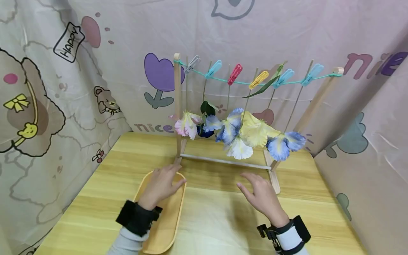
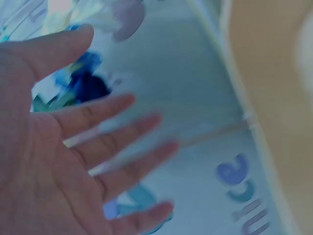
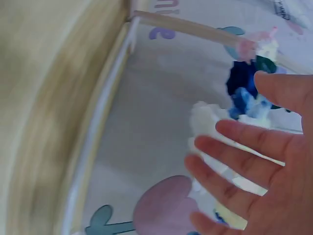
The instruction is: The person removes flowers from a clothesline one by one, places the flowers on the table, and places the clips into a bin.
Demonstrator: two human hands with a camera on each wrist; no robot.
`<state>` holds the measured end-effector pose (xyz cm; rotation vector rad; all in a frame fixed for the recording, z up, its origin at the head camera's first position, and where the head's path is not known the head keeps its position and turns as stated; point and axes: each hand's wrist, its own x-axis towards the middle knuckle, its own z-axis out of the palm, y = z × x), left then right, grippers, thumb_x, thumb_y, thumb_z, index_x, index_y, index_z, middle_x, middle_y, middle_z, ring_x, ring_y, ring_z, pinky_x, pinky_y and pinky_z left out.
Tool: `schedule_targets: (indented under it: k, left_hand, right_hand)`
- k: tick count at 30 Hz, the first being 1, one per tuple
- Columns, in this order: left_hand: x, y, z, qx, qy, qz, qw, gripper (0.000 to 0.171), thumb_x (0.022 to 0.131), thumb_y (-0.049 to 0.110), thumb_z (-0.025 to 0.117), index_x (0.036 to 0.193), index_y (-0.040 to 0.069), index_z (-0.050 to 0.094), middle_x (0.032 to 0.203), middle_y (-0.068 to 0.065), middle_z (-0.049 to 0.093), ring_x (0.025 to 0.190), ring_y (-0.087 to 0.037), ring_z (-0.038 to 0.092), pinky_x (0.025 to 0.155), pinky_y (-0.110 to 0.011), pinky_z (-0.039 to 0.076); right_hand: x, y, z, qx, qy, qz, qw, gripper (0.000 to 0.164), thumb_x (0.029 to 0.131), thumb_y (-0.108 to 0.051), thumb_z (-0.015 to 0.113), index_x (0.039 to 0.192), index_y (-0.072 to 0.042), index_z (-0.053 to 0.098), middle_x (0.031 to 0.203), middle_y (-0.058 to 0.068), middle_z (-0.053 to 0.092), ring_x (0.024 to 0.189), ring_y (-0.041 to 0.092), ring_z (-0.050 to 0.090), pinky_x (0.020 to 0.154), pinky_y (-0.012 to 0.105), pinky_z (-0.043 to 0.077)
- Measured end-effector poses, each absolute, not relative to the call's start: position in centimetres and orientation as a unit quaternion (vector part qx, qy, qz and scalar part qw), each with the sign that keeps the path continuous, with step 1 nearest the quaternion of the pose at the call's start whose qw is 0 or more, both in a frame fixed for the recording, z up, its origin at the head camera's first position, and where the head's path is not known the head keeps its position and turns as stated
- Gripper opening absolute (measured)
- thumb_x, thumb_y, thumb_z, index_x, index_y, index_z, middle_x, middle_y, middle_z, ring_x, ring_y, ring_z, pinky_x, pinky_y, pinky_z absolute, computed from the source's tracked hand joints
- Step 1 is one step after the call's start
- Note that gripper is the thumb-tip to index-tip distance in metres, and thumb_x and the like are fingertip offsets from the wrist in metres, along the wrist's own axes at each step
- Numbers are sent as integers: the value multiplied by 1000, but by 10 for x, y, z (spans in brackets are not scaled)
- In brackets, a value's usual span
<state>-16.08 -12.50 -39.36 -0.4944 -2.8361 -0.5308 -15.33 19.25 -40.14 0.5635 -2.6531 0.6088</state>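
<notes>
My left hand (image 1: 162, 186) hovers over the orange oval tray (image 1: 165, 230), its fingers spread and nothing in them. In the left wrist view the palm faces the camera with the fingers apart. My right hand (image 1: 262, 194) is over the table in front of the rack's right foot, likewise holding nothing. Ahead of both hands, flowers hang head down from a green string (image 1: 220, 79): a pink flower (image 1: 187, 126), a dark blue flower (image 1: 204, 132), a yellow flower (image 1: 256, 130), a white flower (image 1: 239, 148) and blue-and-yellow ones (image 1: 286, 143). Clothespins, including a red clothespin (image 1: 235, 74) and a yellow clothespin (image 1: 258, 80), grip their stems.
A wooden left post (image 1: 177, 106) and right post (image 1: 315, 106) carry the string. A pale crossbar (image 1: 223, 161) joins their feet low over the wooden table (image 1: 105, 198). Printed curtains (image 1: 287, 28) surround the table at the back and sides.
</notes>
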Motion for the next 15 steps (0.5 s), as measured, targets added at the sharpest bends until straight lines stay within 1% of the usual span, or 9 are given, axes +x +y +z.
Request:
schedule_targets:
  k: [1, 2, 4, 6, 7, 10, 12, 15]
  left_hand:
    - [-164, -129, -386, -175, -960, -189, 111, 43, 84, 34, 67, 115, 5, 63, 114, -14, 66, 89, -27, 66, 74, -41, 52]
    - [-167, -132, -377, -182, -957, -194, 111, 37, 86, 33, 66, 111, 5, 65, 104, -12, 69, 77, -21, 66, 67, -34, 52]
    - [-174, -139, -357, -194, -952, -207, 117, 28, 87, 29, 66, 102, 7, 67, 92, -8, 71, 63, -13, 61, 55, -25, 48]
    - [-181, -144, -334, -200, -947, -214, 129, 23, 87, 28, 65, 99, 8, 68, 87, -5, 71, 61, -10, 59, 55, -23, 47]
    - [-184, -147, -323, -201, -946, -212, 141, 22, 88, 28, 64, 97, 8, 68, 85, -4, 71, 65, -10, 61, 58, -23, 48]
    - [-191, -153, -295, -199, -937, -219, 186, 21, 89, 27, 63, 98, 8, 68, 85, -4, 70, 72, -16, 64, 65, -29, 51]
    - [-197, -154, -283, -200, -925, -234, 222, 19, 89, 24, 63, 98, 7, 68, 86, -4, 69, 77, -18, 64, 69, -31, 52]
    - [-206, -152, -276, -200, -901, -275, 269, 16, 89, 18, 62, 97, 5, 68, 87, -7, 70, 76, -19, 64, 70, -32, 51]
  right_hand:
    - [-154, 191, -399, 209, -933, 227, 185, 31, 86, -24, 67, 109, -4, 66, 104, 13, 69, 95, 30, 65, 81, 46, 50]
    - [-155, 190, -396, 218, -927, 240, 190, 27, 86, -21, 67, 107, -5, 67, 101, 12, 69, 92, 27, 66, 79, 44, 51]
    - [-158, 187, -391, 238, -913, 263, 202, 21, 85, -16, 67, 103, -4, 68, 96, 9, 70, 88, 24, 66, 75, 42, 52]
    - [-163, 184, -385, 261, -898, 280, 216, 18, 85, -11, 67, 101, -4, 68, 92, 8, 70, 85, 22, 67, 74, 40, 53]
    - [-165, 182, -381, 273, -891, 285, 222, 17, 84, -9, 68, 100, -4, 69, 91, 8, 71, 84, 21, 67, 73, 40, 53]
    - [-175, 174, -363, 314, -870, 300, 233, 16, 83, -6, 68, 98, -2, 69, 89, 9, 71, 81, 20, 68, 72, 39, 54]
    - [-185, 168, -343, 338, -856, 306, 243, 16, 82, -5, 68, 97, -1, 69, 89, 10, 72, 80, 21, 68, 72, 38, 54]
    - [-200, 156, -303, 378, -833, 299, 272, 16, 80, -3, 69, 95, 1, 69, 89, 13, 71, 79, 23, 67, 71, 39, 54]
